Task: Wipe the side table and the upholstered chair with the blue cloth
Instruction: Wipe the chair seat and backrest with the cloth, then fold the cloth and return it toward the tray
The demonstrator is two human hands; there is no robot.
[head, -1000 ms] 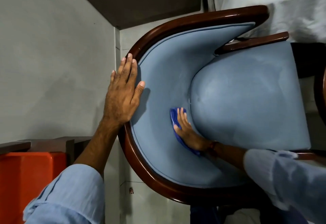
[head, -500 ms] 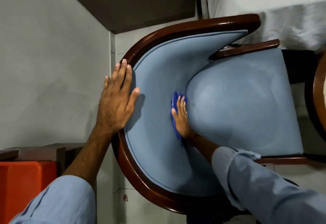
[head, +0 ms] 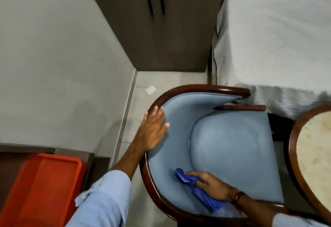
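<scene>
**Wiping moved to the near arm of the chair**

Looking wider than a second ago, the view now takes in a bed (head: 272,35), a cabinet (head: 161,35) and the side table (head: 311,155) at right. The upholstered chair (head: 231,148) sits lower in frame. The left hand (head: 152,130) lies flat and spread on the wooden back rail, as before. The right hand (head: 213,185) has slid from the backrest's centre toward the near arm, pressing the bunched blue cloth (head: 197,189) against the inner upholstery.
</scene>
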